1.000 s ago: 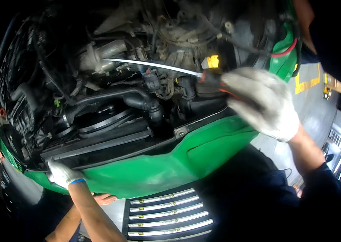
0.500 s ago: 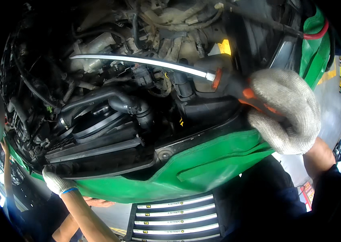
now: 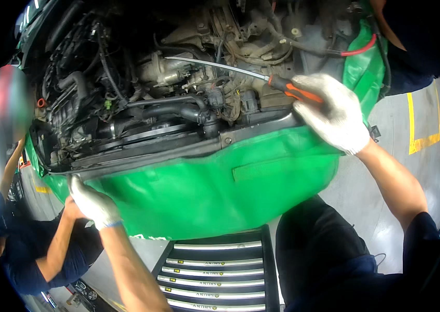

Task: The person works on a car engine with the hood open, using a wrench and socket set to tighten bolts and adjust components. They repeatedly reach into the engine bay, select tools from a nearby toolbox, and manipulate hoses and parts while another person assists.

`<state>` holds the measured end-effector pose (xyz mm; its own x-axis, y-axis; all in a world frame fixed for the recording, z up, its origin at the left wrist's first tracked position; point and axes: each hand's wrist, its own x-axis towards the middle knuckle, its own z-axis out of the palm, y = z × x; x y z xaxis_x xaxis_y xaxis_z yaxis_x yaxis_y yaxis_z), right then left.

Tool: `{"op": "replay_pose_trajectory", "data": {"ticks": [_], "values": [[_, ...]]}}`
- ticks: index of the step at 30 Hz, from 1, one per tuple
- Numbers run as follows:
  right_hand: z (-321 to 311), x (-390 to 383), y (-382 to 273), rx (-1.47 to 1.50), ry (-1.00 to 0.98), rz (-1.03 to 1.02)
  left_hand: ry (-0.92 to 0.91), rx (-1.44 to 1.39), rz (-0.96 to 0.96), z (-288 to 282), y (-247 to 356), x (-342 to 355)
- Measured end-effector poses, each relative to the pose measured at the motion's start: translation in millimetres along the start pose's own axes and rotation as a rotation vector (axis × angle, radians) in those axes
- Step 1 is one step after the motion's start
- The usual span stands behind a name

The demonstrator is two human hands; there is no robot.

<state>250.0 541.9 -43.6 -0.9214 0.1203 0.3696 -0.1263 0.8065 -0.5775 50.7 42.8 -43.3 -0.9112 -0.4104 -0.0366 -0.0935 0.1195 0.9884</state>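
Note:
In my gloved right hand (image 3: 334,112) is a long pry bar with a black and orange handle (image 3: 295,89). My fingers wrap round the handle. The slim metal shaft (image 3: 220,66) reaches left over the engine, its tip near a silvery cylindrical engine part (image 3: 162,70); whether they touch I cannot tell. My gloved left hand (image 3: 94,204) is closed at the front edge of the engine bay, gripping the upper edge of the green fender cover (image 3: 204,195). Part of its fingers is hidden.
A black step platform with pale strips (image 3: 214,262) stands below. Another person in dark clothing (image 3: 48,249) is at the left, with a blurred red and grey shape (image 3: 1,125) above. A dark sleeve (image 3: 412,62) shows at the upper right. Black hoses (image 3: 178,110) cross the bay.
My view has drawn back from the engine. The pry bar has moved away from me, farther over the bay, still in my right hand. My left hand stays at the cover's edge.

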Motion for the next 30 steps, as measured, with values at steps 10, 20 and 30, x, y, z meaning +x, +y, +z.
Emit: {"op": "replay_pose_trajectory", "data": {"ticks": [10,20,30], "values": [[-52.0,-5.9,-57.6,0.234,-0.087,0.341,-0.416,0.087,-0.464,-93.4,111.7,-390.5],[-132.8,-133.4,-362.2,0.802,-1.159,0.023,-0.036,-0.185,-0.104,-246.9,187.4,-558.9],[-120.0,-277.4,-528.7,0.671,-1.49,-0.851,1.217,-0.635,-0.172,-379.4,168.5,-722.8]]}}
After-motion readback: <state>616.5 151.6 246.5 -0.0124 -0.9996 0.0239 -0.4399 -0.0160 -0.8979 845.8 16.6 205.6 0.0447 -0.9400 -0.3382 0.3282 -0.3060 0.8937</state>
